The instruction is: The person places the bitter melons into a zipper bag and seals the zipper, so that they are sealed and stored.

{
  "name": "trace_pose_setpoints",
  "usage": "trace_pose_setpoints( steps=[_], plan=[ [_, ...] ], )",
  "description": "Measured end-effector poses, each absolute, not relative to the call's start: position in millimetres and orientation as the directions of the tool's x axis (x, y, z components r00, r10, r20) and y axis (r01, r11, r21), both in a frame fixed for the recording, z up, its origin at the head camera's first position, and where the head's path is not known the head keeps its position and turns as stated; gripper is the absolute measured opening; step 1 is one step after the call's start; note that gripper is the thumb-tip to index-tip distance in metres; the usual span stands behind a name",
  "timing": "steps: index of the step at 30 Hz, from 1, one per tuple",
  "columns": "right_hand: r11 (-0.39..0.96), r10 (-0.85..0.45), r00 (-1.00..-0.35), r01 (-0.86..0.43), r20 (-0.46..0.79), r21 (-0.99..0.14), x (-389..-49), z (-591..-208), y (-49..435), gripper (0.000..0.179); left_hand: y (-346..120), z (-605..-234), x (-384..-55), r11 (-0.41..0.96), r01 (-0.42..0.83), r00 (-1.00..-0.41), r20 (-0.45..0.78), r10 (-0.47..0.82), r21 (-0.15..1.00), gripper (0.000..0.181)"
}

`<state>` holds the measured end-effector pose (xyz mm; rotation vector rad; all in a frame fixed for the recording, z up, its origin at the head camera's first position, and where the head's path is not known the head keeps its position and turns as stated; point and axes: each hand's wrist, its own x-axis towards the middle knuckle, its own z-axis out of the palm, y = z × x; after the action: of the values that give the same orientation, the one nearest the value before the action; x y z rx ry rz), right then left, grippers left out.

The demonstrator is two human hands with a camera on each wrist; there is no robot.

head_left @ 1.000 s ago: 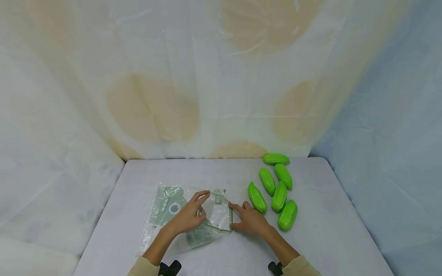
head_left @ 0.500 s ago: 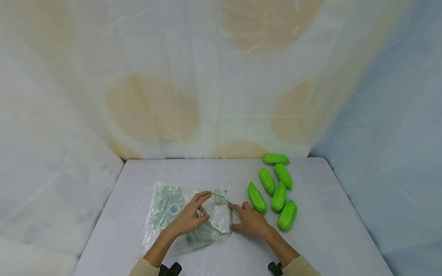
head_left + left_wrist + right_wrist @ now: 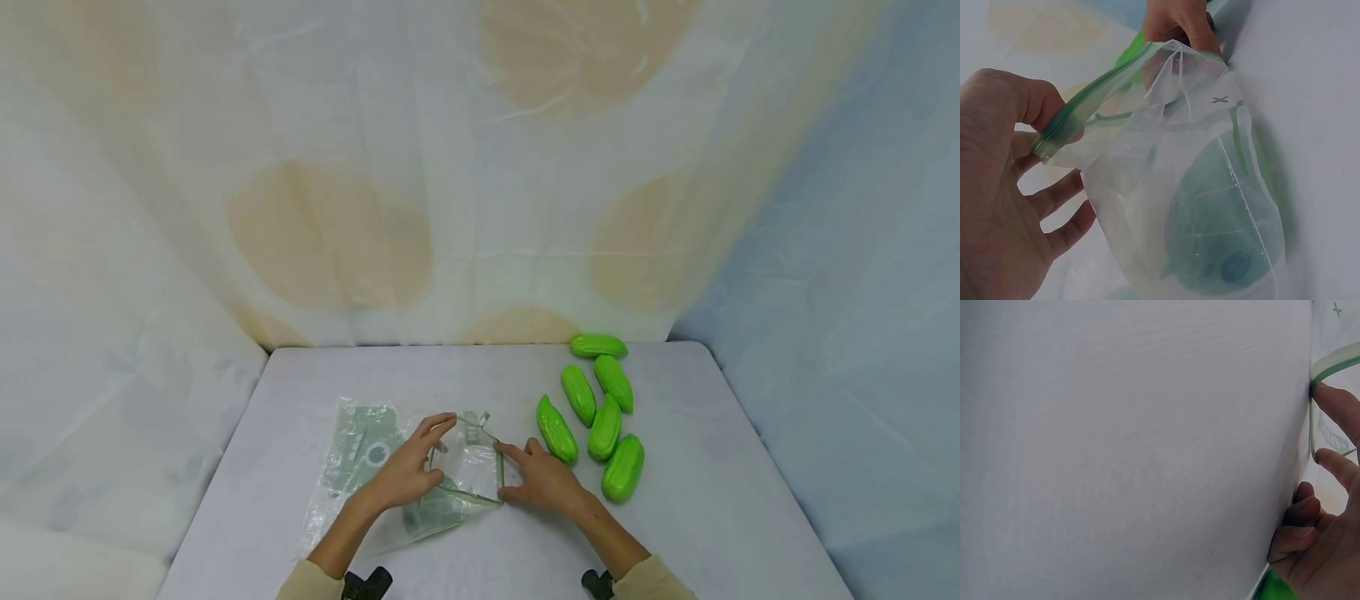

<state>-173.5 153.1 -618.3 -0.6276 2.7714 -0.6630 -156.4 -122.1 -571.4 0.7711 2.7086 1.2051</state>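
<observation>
— Pale patterned curtains point(image 3: 510, 208) around you, white desk point(image 3: 712, 467) in front. Quick: where's the clear zip bag point(image 3: 477, 471)?

— On the desk, left of centre, its green-edged mouth point(image 3: 472, 497) between your two hands, stretched wide into a four-cornered loop.

— Your left hand point(image 3: 408, 471)?

— Thumb and index finger well apart at the left end of that mouth: index at the far edge, thumb at the near one. Left wrist view puts your thumb at the green strip, tip showing through the film. Your other fingers sit loosely bent beside the bag.

— Your right hand point(image 3: 547, 479)?

— Thumb and index parted too, not as far, tips touching the right edge, which runs straight between them. Your other fingers are curled in.

— Pinching anything?

— No pinch shows on either side; your fingers just press at the edges.

— Rest?

— Green-printed plastic point(image 3: 356, 458) lies under your left hand; can't tell if it's the same bag. Six green gourds point(image 3: 603, 427) on the right, nearest just beside your right hand.
</observation>
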Motion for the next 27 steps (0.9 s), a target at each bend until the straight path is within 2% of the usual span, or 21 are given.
trace_pose_setpoints(
  steps=[13, 27],
  plan=[
    [0.817, -0.453, -0.886, -0.368, -0.097, -0.444, -170.7, -616.7, 153.9, 0.078, -118.3, -579.0, -155.2, 0.522, 0.424, -0.846, 0.118, 0.520, 0.740, 0.087],
    [0.821, -0.452, -0.887, -0.374, -0.091, -0.431, -169.2, -612.9, 151.5, 0.077, -114.5, -580.2, -154.1, 0.581, 0.404, -0.861, 0.080, 0.502, 0.706, 0.088]
  ],
)
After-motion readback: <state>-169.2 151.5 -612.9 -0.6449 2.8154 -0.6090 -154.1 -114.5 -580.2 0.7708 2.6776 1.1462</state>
